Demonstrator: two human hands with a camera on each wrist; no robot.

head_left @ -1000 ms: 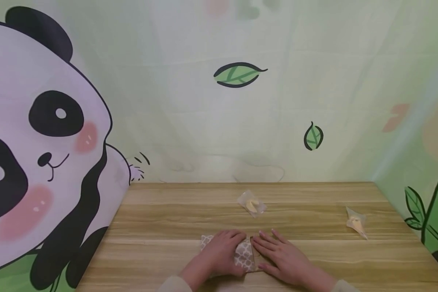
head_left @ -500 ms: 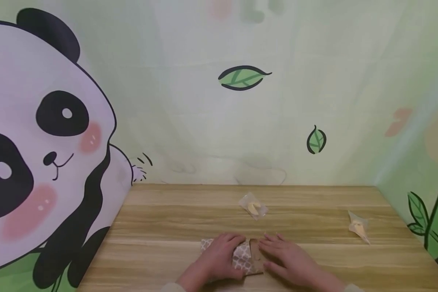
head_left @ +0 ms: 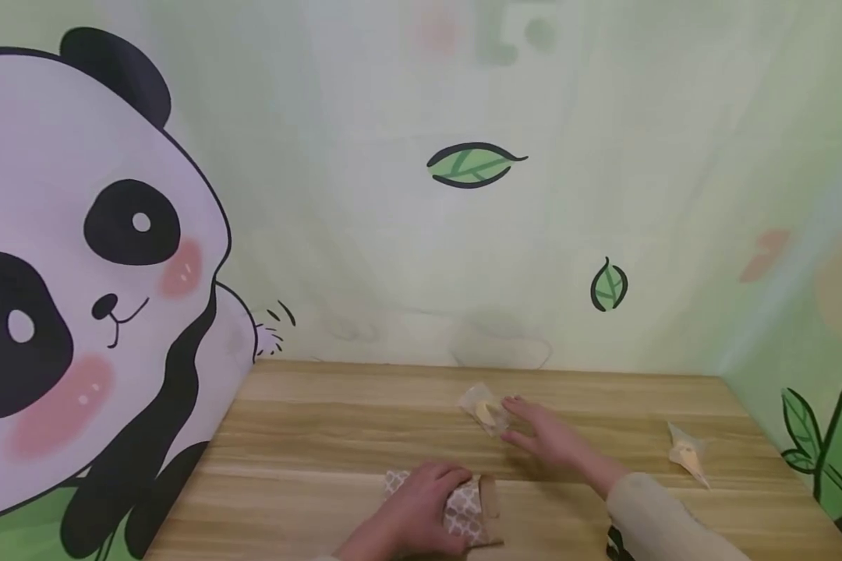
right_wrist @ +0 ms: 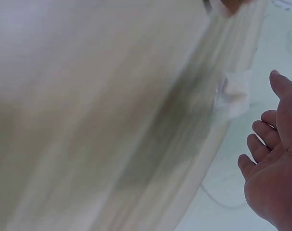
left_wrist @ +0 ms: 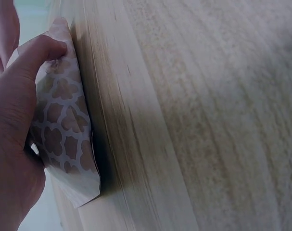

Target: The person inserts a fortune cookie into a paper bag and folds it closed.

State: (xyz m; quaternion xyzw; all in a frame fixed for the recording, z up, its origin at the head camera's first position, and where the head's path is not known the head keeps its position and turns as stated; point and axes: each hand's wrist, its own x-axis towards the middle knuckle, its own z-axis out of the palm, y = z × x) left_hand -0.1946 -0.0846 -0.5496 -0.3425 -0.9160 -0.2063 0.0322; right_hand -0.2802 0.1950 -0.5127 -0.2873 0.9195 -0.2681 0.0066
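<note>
Right grip (head_left: 549, 438), seemingly relaxed, moved beside one of two packets (head_left: 482, 411); left grip (head_left: 424, 508) holds one bag (head_left: 468, 514).

We see our right hand (right_wrist: 278, 154) with its fingers (right_wrist: 257, 147) loosely bent, near a wrapped packet (right_wrist: 234, 94).
We make out the packet ahead of the fingers, apart from them, pale and blurred in its whitish wrapper. Beyond the fingertips we see the wood-grained counter (right_wrist: 88, 96), streaked with blur; behind the fingers, a pale backdrop (right_wrist: 222, 168). Farther from the fingers than the packet, we cannot identify a brownish shape (right_wrist: 232, 6).
</note>
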